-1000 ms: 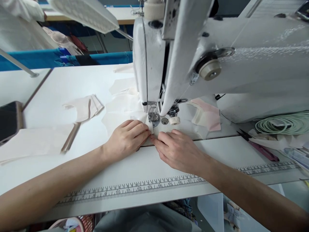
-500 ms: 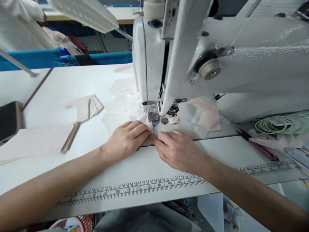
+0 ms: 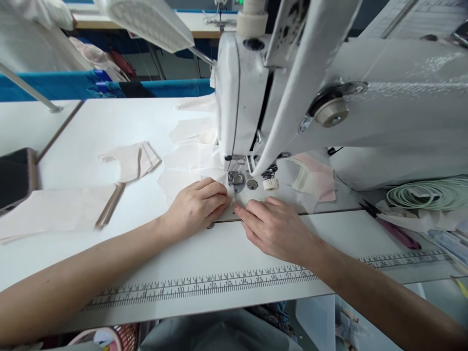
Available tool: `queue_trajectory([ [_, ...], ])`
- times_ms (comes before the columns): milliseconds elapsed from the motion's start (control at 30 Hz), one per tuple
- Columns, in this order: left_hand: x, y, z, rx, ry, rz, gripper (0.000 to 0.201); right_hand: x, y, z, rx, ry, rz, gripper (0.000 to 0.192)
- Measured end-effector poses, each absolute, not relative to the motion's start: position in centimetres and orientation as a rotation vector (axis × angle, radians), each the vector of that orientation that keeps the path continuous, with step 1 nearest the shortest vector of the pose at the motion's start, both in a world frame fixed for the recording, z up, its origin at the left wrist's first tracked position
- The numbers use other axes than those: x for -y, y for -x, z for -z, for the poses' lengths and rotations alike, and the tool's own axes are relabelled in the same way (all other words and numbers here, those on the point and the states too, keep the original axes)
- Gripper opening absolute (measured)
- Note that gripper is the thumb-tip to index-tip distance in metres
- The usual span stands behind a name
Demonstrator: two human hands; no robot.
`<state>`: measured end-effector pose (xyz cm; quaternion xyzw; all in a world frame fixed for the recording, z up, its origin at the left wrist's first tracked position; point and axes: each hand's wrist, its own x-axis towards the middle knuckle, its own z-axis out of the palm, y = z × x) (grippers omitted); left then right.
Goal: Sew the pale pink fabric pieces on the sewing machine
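Observation:
A white sewing machine [image 3: 244,107] stands over the table, its presser foot [image 3: 236,179] just ahead of my hands. Pale white fabric [image 3: 175,183] lies to the left of the foot and runs under my left hand [image 3: 199,204]. The fingers of that hand are bent and pinch the fabric's near edge. Close by on the right, my right hand [image 3: 276,226] has curled fingers, thumb and forefinger together at the same edge by the foot. The fingertips of both hands almost meet, and the small bit of cloth between them is partly hidden.
Cut fabric pieces [image 3: 129,163] and a longer stack [image 3: 62,209] lie left, near a dark phone-like object [image 3: 16,178]. Pink and cream pieces [image 3: 316,178] sit under the machine arm. Thread snips [image 3: 397,231] and coiled pale green cord [image 3: 429,192] lie right. A ruler strip [image 3: 197,287] lines the front edge.
The view has shifted slightly, so the machine appears farther right. Both hands stay by the presser foot, with their fingertips slightly more apart.

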<state>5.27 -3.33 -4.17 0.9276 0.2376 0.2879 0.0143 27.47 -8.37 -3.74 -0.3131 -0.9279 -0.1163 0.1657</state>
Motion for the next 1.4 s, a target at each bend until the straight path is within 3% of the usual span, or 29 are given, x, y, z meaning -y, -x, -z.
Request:
queue_trajectory([
  [900,4.3,-4.9,3.4,-0.704,-3.164,-0.804,0.012,8.4,-27.1,3.4,2.669,0.922,0.320,0.022],
  [1400,4.5,-5.0,3.2,-0.700,-3.242,-0.756,0.014,7.6,-27.8,3.3,2.683,0.920,0.253,0.030],
])
